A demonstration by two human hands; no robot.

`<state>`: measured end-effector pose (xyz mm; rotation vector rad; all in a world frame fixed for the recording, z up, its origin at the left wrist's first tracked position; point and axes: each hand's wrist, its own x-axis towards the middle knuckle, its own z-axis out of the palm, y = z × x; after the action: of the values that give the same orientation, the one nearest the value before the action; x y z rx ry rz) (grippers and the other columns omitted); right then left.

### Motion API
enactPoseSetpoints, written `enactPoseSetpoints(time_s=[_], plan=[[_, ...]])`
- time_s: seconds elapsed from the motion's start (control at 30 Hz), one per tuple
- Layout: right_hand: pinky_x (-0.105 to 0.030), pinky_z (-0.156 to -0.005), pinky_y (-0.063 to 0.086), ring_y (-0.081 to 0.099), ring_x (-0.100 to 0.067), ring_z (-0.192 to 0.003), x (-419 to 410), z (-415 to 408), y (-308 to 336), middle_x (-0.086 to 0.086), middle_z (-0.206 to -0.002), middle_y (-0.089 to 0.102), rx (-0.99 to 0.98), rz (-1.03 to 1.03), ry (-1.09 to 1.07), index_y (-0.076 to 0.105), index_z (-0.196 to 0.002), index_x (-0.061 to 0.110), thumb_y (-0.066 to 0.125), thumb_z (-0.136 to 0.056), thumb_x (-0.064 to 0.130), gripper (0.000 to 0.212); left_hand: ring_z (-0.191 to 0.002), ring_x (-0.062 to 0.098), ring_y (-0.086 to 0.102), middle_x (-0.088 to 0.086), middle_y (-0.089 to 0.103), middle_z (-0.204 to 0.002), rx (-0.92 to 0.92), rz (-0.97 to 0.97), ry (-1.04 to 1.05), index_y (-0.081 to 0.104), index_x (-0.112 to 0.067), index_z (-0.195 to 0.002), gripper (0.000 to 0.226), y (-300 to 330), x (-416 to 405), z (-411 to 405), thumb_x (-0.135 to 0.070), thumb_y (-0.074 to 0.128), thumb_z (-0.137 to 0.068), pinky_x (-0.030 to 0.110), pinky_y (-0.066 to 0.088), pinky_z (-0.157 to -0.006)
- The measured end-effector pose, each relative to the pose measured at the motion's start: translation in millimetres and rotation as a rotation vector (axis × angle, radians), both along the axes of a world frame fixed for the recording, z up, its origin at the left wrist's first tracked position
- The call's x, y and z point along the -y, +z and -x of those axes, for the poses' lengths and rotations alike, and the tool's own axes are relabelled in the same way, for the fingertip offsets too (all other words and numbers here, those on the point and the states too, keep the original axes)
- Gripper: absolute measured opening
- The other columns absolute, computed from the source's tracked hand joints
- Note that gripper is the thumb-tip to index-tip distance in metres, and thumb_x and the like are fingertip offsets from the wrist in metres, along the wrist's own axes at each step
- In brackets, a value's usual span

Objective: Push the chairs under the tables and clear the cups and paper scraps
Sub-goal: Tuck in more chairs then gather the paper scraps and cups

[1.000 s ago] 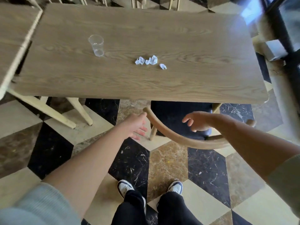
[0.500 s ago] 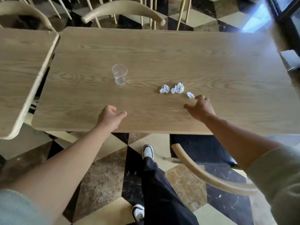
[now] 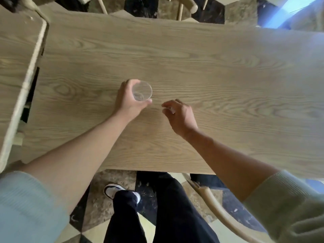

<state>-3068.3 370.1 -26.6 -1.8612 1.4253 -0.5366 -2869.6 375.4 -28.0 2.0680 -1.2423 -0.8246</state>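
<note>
My left hand [image 3: 127,100] is wrapped around a clear plastic cup [image 3: 141,90] that stands on the wooden table [image 3: 228,76] near its middle. Just to the right, my right hand [image 3: 178,114] is closed over the table; a bit of white paper scrap [image 3: 172,110] shows between its fingers. No loose scraps lie on the tabletop. A curved wooden chair back [image 3: 217,209] shows at the lower right, with its seat tucked under the table's near edge.
A second wooden table [image 3: 15,55] adjoins on the left with a narrow gap between. Chair backs and legs [image 3: 185,6] stand beyond the far edge. My legs and one shoe [image 3: 112,190] are on the checkered stone floor below.
I have leaned in over the table. My left hand moved from the table's near edge and took hold of the cup. My right hand closed over the paper scraps, which are gone from the tabletop.
</note>
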Motion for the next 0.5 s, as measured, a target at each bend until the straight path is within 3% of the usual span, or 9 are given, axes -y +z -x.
enactPoseSetpoints(time_s=[0.03,0.1,0.2,0.27,0.37,0.43,0.5], plan=[[-0.023,-0.071,0.052,0.061,-0.003,-0.073,6,-5,6,0.005,-0.087,0.071,0.053,-0.017,-0.082,0.074,-0.11,0.017,0.075,-0.089,0.015,0.022,-0.111,0.025,0.062,0.011,0.063,-0.128,-0.045,0.012,-0.009,0.059,-0.011,-0.125,0.073,1,1,3,-0.027,0.094,-0.063,0.043,0.05,-0.097],[-0.018,-0.066,0.051,0.065,-0.007,-0.068,19,-22,24,0.011,-0.082,0.072,0.182,-0.042,-0.21,0.069,-0.112,0.024,0.079,-0.085,0.024,0.029,-0.102,0.025,0.064,0.01,0.068,-0.117,-0.117,0.021,-0.036,0.061,-0.009,-0.117,0.065,1,-4,3,-0.033,0.09,-0.064,0.034,0.052,-0.085],[-0.014,-0.063,0.048,0.064,-0.001,-0.066,27,-61,56,0.014,-0.075,0.07,0.167,0.053,-0.125,0.073,-0.097,0.02,0.081,-0.084,0.025,0.015,-0.091,0.012,0.06,-0.006,0.066,-0.106,-0.014,0.02,-0.105,0.061,-0.02,-0.115,0.056,11,-17,-9,-0.039,0.084,-0.068,0.011,0.037,-0.066],[-0.021,-0.068,0.051,0.065,-0.005,-0.071,21,-90,72,0.008,-0.079,0.073,0.023,0.04,0.097,0.077,-0.094,0.016,0.079,-0.085,0.021,0.01,-0.087,0.011,0.059,-0.011,0.064,-0.099,0.014,0.04,-0.122,0.06,-0.029,-0.105,0.044,18,-27,-18,-0.035,0.083,-0.069,0.015,0.035,-0.063],[-0.038,-0.077,0.055,0.069,-0.03,-0.09,9,-145,84,-0.011,-0.094,0.075,-0.351,-0.009,0.465,0.075,-0.097,0.01,0.065,-0.092,0.02,0.015,-0.087,0.02,0.066,-0.007,0.068,-0.09,-0.036,0.024,-0.011,0.057,-0.022,-0.093,0.036,27,-49,-49,-0.038,0.078,-0.068,0.029,0.045,-0.069],[-0.037,-0.076,0.051,0.067,-0.032,-0.094,2,-185,96,-0.012,-0.099,0.073,-0.506,0.023,0.638,0.074,-0.097,0.01,0.059,-0.095,0.021,0.018,-0.088,0.024,0.067,0.0,0.07,-0.092,-0.026,0.032,0.047,0.06,-0.016,-0.094,0.039,29,-70,-80,-0.037,0.081,-0.069,0.035,0.051,-0.073],[-0.032,-0.074,0.046,0.065,-0.028,-0.098,-10,-226,108,-0.007,-0.106,0.072,-0.509,-0.054,0.745,0.074,-0.103,0.015,0.06,-0.094,0.019,0.018,-0.09,0.025,0.069,0.004,0.072,-0.094,-0.008,0.067,0.102,0.063,-0.013,-0.095,0.038,34,-95,-115,-0.033,0.084,-0.071,0.036,0.054,-0.076]])
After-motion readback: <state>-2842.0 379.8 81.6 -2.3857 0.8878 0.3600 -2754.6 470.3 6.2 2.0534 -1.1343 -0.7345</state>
